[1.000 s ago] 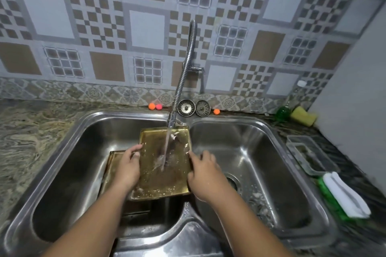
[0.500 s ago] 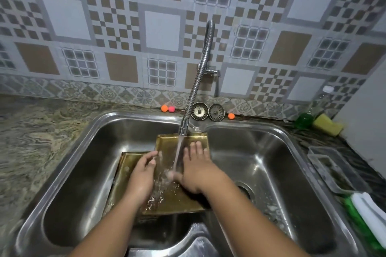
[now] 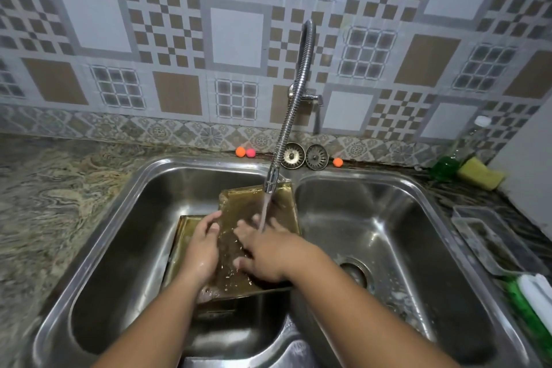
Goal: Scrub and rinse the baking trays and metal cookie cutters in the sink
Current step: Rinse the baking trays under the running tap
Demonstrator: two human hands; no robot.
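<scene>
Water (image 3: 264, 212) runs from the flexible tap (image 3: 294, 104) at the centre of the frame onto a gold-coloured baking tray (image 3: 254, 203), which is held tilted over the left basin (image 3: 125, 248) of the steel double sink. The left hand (image 3: 203, 251) grips the tray's left edge with its fingers curled round it. The right hand (image 3: 268, 251) lies flat on the wet surface under the stream, fingers straight and spread apart. A second tray (image 3: 182, 236) of the same colour lies beneath, mostly hidden by the first tray and the hands. Suds cling near the drain of the right basin (image 3: 403, 233). On the back ledge two metal strainers (image 3: 293, 155) stand just right of the tap hose, with an orange ball (image 3: 240, 151) and a pink ball (image 3: 250, 153) to the left. On the marbled worktop (image 3: 44, 203), at the right edge of the frame, sit a green bottle (image 3: 445, 169), a yellow sponge (image 3: 479, 176) and a clear plastic container (image 3: 493, 245).
</scene>
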